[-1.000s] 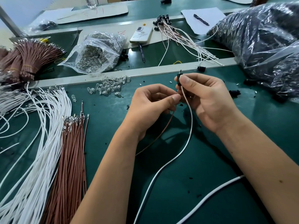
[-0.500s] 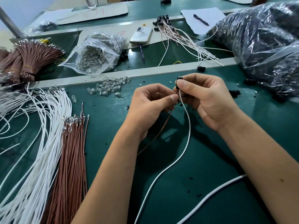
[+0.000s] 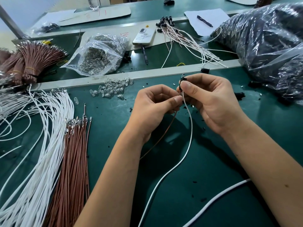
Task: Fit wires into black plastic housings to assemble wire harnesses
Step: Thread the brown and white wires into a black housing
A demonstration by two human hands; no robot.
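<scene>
My right hand (image 3: pixel 211 102) pinches a small black plastic housing (image 3: pixel 182 80) between thumb and fingers, held upright above the green table. A white wire (image 3: pixel 190 128) runs down from the housing and curves toward the near edge. My left hand (image 3: pixel 154 107) pinches a thin brown wire (image 3: pixel 161 138) just below the housing, its thumb tip touching the white wire. The brown wire's upper end is hidden behind my fingers. Both hands hover close together at the table's middle.
Loose white wires (image 3: pixel 42 131) and brown wires (image 3: pixel 73 154) lie at the left. Small clear bulbs (image 3: pixel 113 89) are scattered ahead, with a bag of them (image 3: pixel 98 54) behind. A big bag of black housings (image 3: pixel 270 46) fills the right. Finished harnesses (image 3: pixel 185 40), a phone (image 3: pixel 144 36) and a thick white cable (image 3: pixel 218 200) lie around.
Both hands have stayed nearly in place. The housing has shifted slightly in my right hand's pinch, and my left thumb has crept a little closer to it.
</scene>
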